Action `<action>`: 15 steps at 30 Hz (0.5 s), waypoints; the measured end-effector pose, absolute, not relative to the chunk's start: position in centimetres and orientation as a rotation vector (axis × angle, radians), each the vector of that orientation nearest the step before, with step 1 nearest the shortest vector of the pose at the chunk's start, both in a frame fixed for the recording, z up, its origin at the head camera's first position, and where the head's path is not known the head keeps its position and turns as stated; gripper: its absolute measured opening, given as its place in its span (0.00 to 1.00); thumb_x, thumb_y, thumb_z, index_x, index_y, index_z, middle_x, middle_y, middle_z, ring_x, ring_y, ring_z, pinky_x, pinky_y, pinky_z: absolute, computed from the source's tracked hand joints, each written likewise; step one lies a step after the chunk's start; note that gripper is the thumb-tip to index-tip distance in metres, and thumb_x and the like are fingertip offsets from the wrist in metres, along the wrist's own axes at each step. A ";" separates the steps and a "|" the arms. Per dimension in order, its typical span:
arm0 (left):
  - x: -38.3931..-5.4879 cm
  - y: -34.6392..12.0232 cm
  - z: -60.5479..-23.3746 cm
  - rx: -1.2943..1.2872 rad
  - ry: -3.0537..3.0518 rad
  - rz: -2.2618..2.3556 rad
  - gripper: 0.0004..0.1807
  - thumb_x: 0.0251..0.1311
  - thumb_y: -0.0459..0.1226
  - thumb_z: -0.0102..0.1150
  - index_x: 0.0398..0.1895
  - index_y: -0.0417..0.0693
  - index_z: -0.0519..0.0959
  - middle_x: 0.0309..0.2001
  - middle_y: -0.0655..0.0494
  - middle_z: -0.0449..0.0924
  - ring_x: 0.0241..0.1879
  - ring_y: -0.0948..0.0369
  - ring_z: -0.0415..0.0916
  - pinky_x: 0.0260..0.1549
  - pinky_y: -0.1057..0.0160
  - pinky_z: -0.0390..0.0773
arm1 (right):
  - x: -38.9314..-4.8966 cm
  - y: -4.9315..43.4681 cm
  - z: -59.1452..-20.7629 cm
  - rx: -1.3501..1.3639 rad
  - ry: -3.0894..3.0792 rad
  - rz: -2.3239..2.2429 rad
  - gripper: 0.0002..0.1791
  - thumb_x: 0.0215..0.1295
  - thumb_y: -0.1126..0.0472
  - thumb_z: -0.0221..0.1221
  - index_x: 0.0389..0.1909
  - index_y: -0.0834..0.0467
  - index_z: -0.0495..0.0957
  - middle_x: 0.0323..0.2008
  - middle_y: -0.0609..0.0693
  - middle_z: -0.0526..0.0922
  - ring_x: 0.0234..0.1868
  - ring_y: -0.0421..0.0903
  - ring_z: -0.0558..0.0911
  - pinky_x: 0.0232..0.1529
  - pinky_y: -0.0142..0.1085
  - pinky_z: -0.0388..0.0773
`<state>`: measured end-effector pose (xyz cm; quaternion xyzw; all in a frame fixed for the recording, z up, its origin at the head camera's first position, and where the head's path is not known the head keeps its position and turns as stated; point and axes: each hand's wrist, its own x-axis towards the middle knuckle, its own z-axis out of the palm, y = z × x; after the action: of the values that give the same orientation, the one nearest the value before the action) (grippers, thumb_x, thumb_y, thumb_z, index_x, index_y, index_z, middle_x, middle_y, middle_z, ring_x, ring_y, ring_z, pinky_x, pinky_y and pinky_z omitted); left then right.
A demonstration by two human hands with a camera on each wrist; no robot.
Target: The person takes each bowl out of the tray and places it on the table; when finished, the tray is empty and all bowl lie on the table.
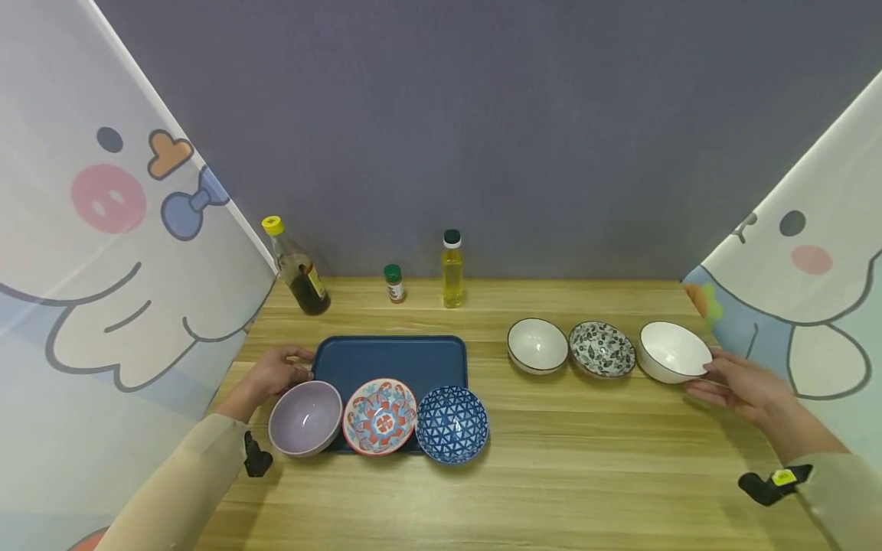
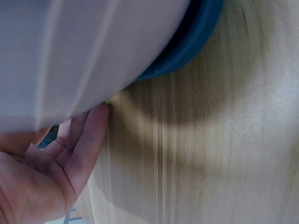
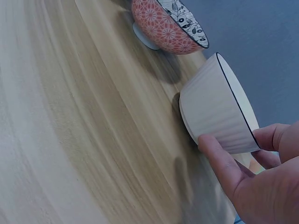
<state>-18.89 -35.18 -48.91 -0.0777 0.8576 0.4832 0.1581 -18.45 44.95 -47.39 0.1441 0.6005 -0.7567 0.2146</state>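
my left hand (image 1: 277, 373): fingers loosely spread, beside purple bowl (image 1: 305, 419); my right hand (image 1: 746, 386): pinching rightmost white bowl (image 1: 672, 353) at rim.

From where I stand, the head view looks forward and down past the left hand (image 1: 279, 371) and right hand (image 1: 747, 386), from well back. Close in and tipped sideways, the left wrist view faces the lilac bowl (image 1: 305, 419) beside its hand, the right wrist view the gripped white bowl (image 3: 215, 109); the head view shares both.

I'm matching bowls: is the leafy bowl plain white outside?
No, in the right wrist view the leafy bowl has a reddish, patterned outside.
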 end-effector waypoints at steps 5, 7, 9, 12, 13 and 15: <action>-18.7 -35.0 -48.9 -0.224 2.452 1.368 0.26 0.59 0.24 0.64 0.62 0.25 0.73 0.27 0.55 0.85 0.24 0.64 0.79 0.21 0.65 0.77 | -18.3 45.0 -48.0 0.387 1.650 -2.103 0.46 0.79 0.71 0.42 0.77 0.59 0.16 0.37 0.49 0.86 0.40 0.53 0.90 0.50 0.48 0.85; -18.8 -35.0 -48.9 -0.231 2.451 1.361 0.26 0.59 0.24 0.64 0.62 0.25 0.73 0.27 0.56 0.85 0.24 0.64 0.79 0.21 0.65 0.77 | -18.3 45.1 -48.2 0.378 1.640 -2.109 0.45 0.79 0.71 0.42 0.77 0.59 0.16 0.37 0.48 0.85 0.40 0.53 0.90 0.50 0.48 0.85; -18.8 -35.0 -48.9 -0.231 2.450 1.359 0.26 0.59 0.24 0.64 0.62 0.25 0.73 0.26 0.56 0.84 0.24 0.64 0.79 0.21 0.65 0.77 | -18.3 45.0 -48.4 0.368 1.623 -2.121 0.45 0.80 0.71 0.42 0.77 0.58 0.16 0.38 0.48 0.85 0.41 0.54 0.90 0.51 0.49 0.84; -18.8 -35.0 -48.9 -0.227 2.441 1.358 0.27 0.59 0.23 0.64 0.62 0.25 0.72 0.26 0.57 0.84 0.24 0.64 0.79 0.22 0.65 0.78 | -18.2 45.0 -48.7 0.349 1.610 -2.134 0.46 0.80 0.70 0.42 0.77 0.57 0.16 0.39 0.48 0.85 0.41 0.55 0.90 0.51 0.50 0.84; -18.8 -35.0 -48.9 -0.231 2.437 1.361 0.27 0.59 0.23 0.64 0.62 0.25 0.72 0.26 0.57 0.84 0.24 0.64 0.79 0.22 0.65 0.78 | -18.2 45.0 -48.7 0.342 1.597 -2.140 0.46 0.80 0.71 0.42 0.77 0.57 0.15 0.39 0.48 0.86 0.42 0.55 0.90 0.51 0.51 0.84; -18.8 -35.0 -48.8 -0.228 2.430 1.359 0.27 0.59 0.24 0.64 0.63 0.25 0.72 0.26 0.57 0.84 0.24 0.65 0.79 0.22 0.65 0.78 | -18.2 45.0 -48.8 0.331 1.572 -2.153 0.46 0.80 0.71 0.42 0.77 0.57 0.15 0.39 0.48 0.87 0.42 0.55 0.90 0.51 0.52 0.84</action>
<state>-18.84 -34.99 -48.81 -0.0803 0.8568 0.4791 0.1731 -18.22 44.97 -48.85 0.1201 0.5700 -0.7809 0.2255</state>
